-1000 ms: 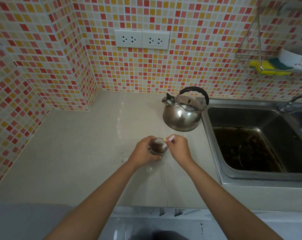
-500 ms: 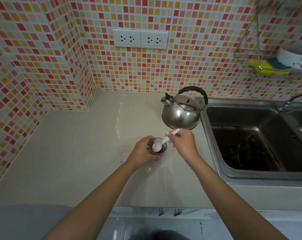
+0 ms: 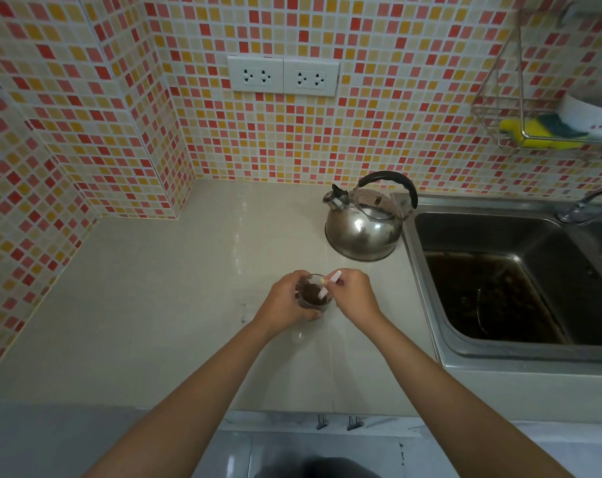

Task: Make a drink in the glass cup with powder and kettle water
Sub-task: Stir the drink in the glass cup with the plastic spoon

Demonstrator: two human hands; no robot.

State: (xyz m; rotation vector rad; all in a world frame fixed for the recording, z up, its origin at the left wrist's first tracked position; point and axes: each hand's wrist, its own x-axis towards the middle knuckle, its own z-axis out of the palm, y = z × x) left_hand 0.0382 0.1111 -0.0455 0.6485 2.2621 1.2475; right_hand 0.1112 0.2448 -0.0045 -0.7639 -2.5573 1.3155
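**Glass cup mid-stir: spill and tip risks**

Glass cup sits on the pale countertop close to me, holding dark brown liquid. My left hand wraps its near and left side, fingers curled round the wall. My right hand pinches a small white plastic spoon between thumb and fingertips, its bowl dipped inside the rim.

I judge the main hazard to be the cup itself: it is small and full-looking, so a hard stir could slop drink over the rim onto my left fingers, or lever the glass over if that hold loosens. If the liquid is hot, a flinch would do the same. The light spoon may flex or slip from so narrow a pinch.

Further back, the steel kettle stands well apart, just beside the sink edge; a careless reach could knock it.
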